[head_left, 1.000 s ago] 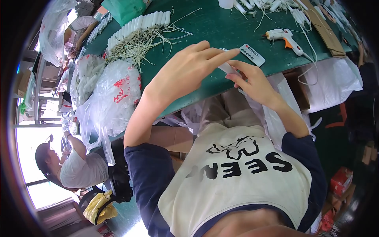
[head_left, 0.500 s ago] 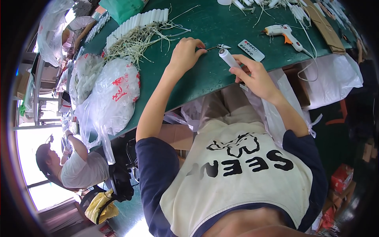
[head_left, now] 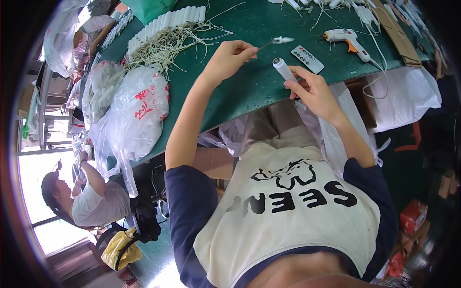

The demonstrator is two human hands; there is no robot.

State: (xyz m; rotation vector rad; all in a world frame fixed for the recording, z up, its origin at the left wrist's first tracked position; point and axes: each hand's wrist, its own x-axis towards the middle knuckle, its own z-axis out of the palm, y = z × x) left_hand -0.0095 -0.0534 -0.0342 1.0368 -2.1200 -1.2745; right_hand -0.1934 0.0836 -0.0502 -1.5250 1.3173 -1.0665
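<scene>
My left hand [head_left: 234,58] is closed in a pinch on thin dark leads. At their far end is a small white flame-shaped bulb [head_left: 283,40], held above the table and apart from the tube. In my right hand [head_left: 309,91] is a white plastic tube [head_left: 285,70], gripped by fingers and thumb near the table's front edge. The tube is tilted, its round end facing up and away from me. A white remote control [head_left: 307,59] with several small buttons lies just beyond it.
On the green table [head_left: 216,101], a white glue gun [head_left: 343,36] with an orange trigger lies at right, its cord looping over the edge. White tubes with wires [head_left: 168,21] form a row at far left. A filled plastic bag [head_left: 139,108] sits at left. Another person [head_left: 98,199] sits beyond.
My left hand has lifted the flame-shaped bulb away from the tube's end, moving it farther off and rightward. My right hand and the tube have shifted slightly right.
</scene>
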